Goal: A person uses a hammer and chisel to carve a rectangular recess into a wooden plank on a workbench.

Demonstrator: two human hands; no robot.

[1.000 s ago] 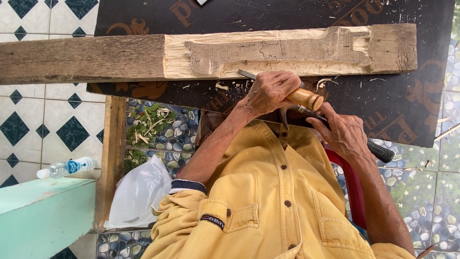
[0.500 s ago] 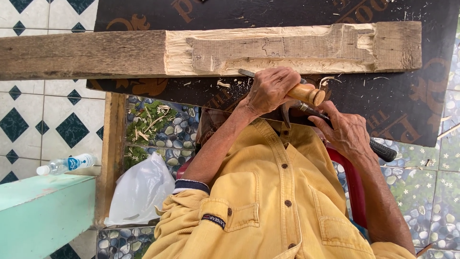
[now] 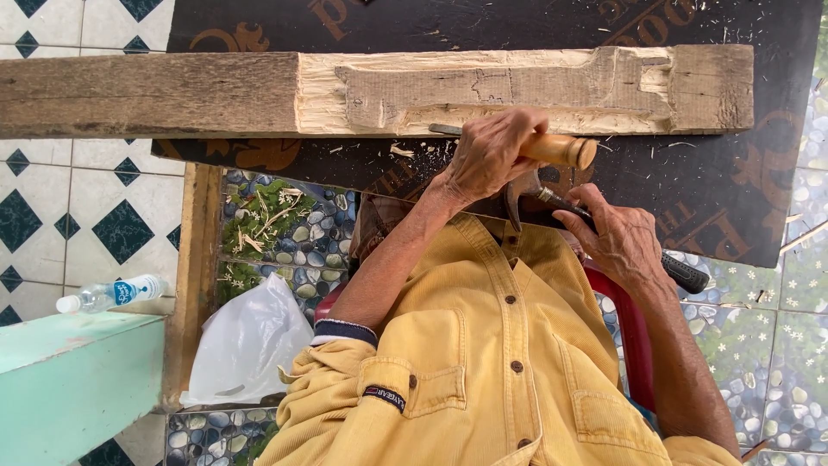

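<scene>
Hammer (image 3: 595,226) has dropped back from the chisel (image 3: 552,148); left hand (image 3: 490,155) wraps fingers round chisel, blade on beam (image 3: 371,91) edge for carving; right hand (image 3: 619,239) grips hammer.

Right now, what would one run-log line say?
left hand: grips chisel, blade at wooden beam edge | right hand: holds hammer near chisel handle | around: wood chips, black mat

Bright, even daylight, soft shadows, sharp focus throughout, no glare or blur.
</scene>
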